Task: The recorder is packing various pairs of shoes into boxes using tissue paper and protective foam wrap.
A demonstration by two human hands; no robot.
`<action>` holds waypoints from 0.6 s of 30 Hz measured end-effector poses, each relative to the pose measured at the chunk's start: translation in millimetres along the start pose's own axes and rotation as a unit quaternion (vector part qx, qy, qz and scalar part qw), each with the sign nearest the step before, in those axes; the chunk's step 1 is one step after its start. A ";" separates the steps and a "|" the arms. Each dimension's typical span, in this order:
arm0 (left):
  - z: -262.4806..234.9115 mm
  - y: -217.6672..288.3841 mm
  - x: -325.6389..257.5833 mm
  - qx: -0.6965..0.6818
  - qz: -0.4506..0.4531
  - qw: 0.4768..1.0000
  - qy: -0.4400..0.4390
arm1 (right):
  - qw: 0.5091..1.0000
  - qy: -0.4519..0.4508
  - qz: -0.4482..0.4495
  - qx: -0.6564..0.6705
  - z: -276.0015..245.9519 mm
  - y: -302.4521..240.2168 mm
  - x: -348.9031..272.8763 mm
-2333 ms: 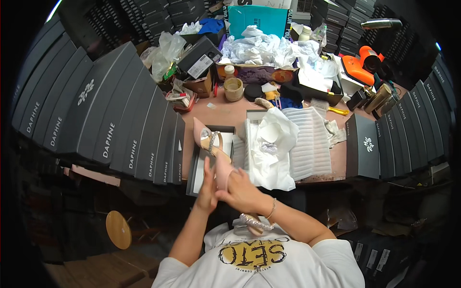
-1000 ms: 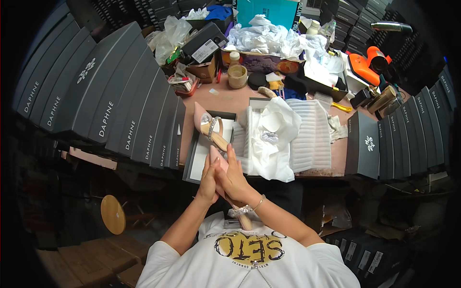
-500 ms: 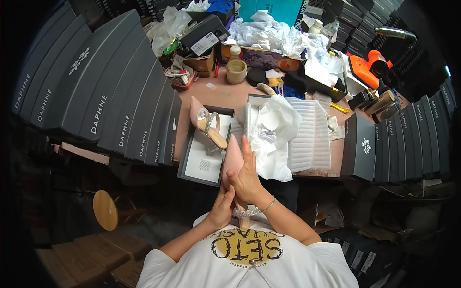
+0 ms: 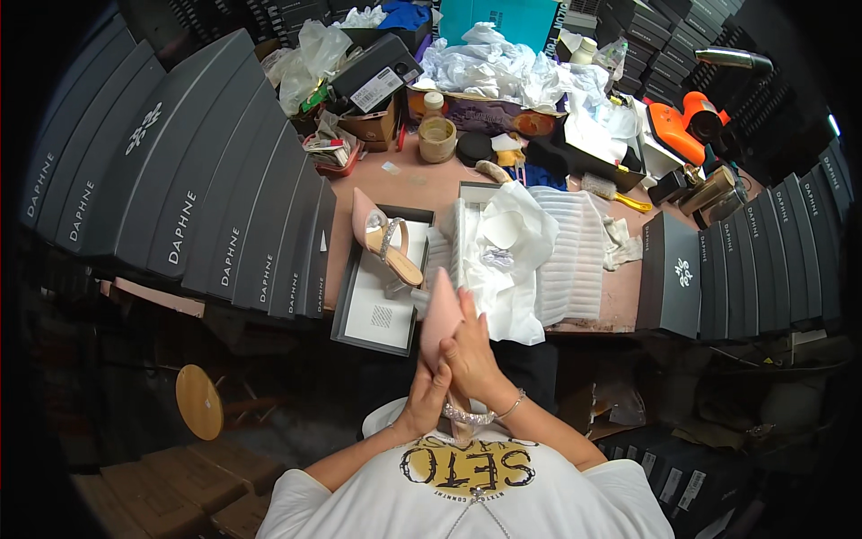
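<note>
Left hand [image 4: 426,401], right hand [image 4: 474,364]: part-curled, clasping pink shoe [image 4: 440,319]
Shallow box [image 4: 368,295]: second shoe [image 4: 401,264]
Open box [image 4: 463,238]: white tissue [image 4: 516,301], overhanging

Desk [image 4: 409,193] fairly bright, even, soft shadows. White tissue paper [image 4: 530,283] nearly blown out, fold detail thin. Small bright light [image 4: 835,126] at right rim; glare streak on metal tube [image 4: 732,59]. Pink shoe [image 4: 441,314] matte, its rhinestone strap [image 4: 469,415] glints. Below desk: murky, cartons [image 4: 166,494] dim. Fisheye bows left box row [image 4: 180,189], corners black, rim soft.
</note>
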State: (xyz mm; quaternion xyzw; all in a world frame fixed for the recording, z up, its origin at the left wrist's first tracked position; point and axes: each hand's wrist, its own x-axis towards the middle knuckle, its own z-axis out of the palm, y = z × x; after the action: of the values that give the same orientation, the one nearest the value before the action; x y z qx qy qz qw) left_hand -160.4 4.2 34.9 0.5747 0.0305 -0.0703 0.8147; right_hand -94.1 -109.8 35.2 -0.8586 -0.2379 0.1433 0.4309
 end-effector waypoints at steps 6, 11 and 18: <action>-11.4 -7.7 6.5 -0.095 -0.082 0.992 0.007 | 0.994 0.070 -0.064 0.057 -8.9 6.7 13.1; -3.4 74.3 53.9 -0.296 -0.175 0.939 0.002 | 0.989 0.001 -0.151 0.006 -64.9 -12.9 40.8; -17.8 96.5 105.8 -0.344 -0.189 0.919 0.034 | 0.904 -0.188 0.060 0.380 -96.4 -0.2 104.7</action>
State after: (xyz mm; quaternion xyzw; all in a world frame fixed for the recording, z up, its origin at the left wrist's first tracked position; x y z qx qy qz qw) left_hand -40.9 44.3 105.1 0.2450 0.1888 -0.1888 0.9320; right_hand 37.8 -118.7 87.8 -0.6000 -0.1900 0.4069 0.6621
